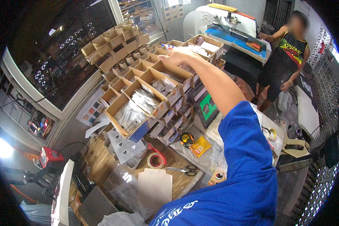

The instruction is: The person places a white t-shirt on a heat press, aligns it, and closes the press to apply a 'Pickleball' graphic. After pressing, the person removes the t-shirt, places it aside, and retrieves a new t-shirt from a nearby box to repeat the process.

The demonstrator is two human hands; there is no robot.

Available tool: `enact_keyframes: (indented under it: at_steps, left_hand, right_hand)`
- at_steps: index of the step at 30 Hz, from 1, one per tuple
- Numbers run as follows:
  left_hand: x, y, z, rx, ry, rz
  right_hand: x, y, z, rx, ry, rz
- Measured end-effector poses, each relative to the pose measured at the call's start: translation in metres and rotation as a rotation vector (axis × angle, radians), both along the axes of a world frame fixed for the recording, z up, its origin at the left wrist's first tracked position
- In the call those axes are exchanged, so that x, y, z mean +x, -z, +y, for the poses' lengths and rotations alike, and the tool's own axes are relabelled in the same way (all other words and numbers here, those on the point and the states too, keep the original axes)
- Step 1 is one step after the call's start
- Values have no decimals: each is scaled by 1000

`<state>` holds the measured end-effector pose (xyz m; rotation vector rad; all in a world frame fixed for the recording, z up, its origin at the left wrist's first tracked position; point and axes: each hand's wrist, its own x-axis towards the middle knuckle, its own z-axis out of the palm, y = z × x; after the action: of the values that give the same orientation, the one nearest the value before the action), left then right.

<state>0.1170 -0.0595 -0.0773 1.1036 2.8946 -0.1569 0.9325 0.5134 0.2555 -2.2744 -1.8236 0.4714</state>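
Note:
My right arm, in a blue sleeve, stretches up and across the far part of a stack of cardboard bins point(165, 67). Over the compartments hangs my right hand point(179, 56), one finger stretched out to the left. The other fingers point down toward a bin and are partly hidden; nothing shows in them. Closer to me, small clear plastic packets point(130, 116) fill the front bin, and white packets point(144, 100) lie in the one behind it. My left hand is out of view.
On the wooden table lie a red tape dispenser point(156, 160), scissors point(190, 170), a tape measure point(186, 139), a yellow packet point(200, 146) and a beige card point(154, 188). A white machine with a blue bed point(229, 37) stands at the back. A person point(286, 56) stands beside it.

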Motion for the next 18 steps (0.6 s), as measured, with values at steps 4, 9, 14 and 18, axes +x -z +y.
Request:
enact_keyframes:
  at_steps: [4, 9, 14, 18]
  left_hand:
    - [3, 4, 1, 8, 5, -4]
    - [6, 7, 2, 9, 2, -9]
    - [7, 8, 2, 16, 1, -17]
    - [9, 9, 2, 25, -6, -22]
  right_hand:
    - [-3, 8, 21, -121, -37, 83]
    - [3, 18, 50, -115, -141, 67]
    - [-4, 10, 53, -140, -232, -24]
    - [-12, -16, 31, -285, 16, -29]
